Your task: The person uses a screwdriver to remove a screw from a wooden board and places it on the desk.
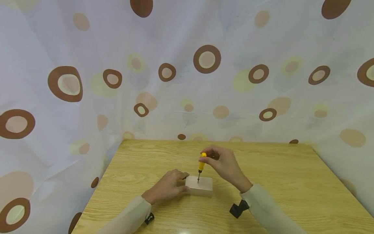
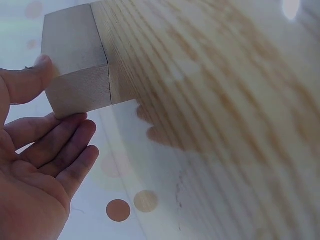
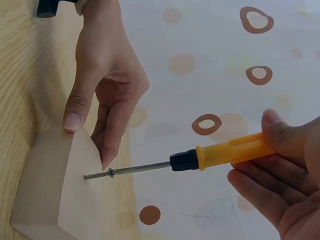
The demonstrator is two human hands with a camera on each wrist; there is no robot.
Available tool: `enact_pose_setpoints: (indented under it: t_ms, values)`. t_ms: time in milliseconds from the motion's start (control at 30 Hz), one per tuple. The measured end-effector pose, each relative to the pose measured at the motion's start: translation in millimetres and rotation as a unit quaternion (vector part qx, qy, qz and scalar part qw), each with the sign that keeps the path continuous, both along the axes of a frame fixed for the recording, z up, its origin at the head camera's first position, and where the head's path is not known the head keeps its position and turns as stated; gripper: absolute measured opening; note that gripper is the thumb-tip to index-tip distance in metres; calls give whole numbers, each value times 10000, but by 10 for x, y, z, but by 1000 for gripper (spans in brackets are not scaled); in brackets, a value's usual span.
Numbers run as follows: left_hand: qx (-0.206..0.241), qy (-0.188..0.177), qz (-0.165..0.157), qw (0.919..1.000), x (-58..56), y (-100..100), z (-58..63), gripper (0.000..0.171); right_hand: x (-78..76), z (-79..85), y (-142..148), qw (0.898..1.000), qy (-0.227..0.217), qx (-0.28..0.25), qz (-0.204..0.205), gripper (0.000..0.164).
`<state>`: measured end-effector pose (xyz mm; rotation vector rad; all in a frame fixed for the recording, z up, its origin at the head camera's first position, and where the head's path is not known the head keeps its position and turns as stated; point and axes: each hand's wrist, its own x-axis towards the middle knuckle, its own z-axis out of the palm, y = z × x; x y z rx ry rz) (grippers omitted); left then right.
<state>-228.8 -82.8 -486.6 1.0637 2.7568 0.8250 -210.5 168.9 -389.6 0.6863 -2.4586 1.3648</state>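
A pale wooden block lies on the table. My left hand grips its left end, thumb on the near face and fingers at the far side; the left wrist view shows the block between that thumb and the fingertips. A screw stands in the block's top face, much of its thread showing. The tip of a yellow screwdriver with a black collar meets the screw's head. My right hand pinches the handle near its top end, holding the screwdriver nearly upright and slightly tilted.
The wood-grain table reaches back to a white curtain with brown and yellow circle prints, which also hangs along both sides. Black devices are strapped at both wrists, the one at the right wrist hanging below the sleeve.
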Motion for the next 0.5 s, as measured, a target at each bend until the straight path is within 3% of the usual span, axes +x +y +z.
enact_pose_setpoints:
  t_ms: [267,367,500]
  values:
    - [-32,-30,49,10000,-3,0,-6,57,-59,25,66,9967,-278,-93,760,12]
    - [-42,7,34,10000,-12,1,-22,56,-54,29,61,9975,-244,24,660,15]
    - [-26,46,24,10000,-19,-4,-36,56,-23,32,28,9994,98,254,236,20]
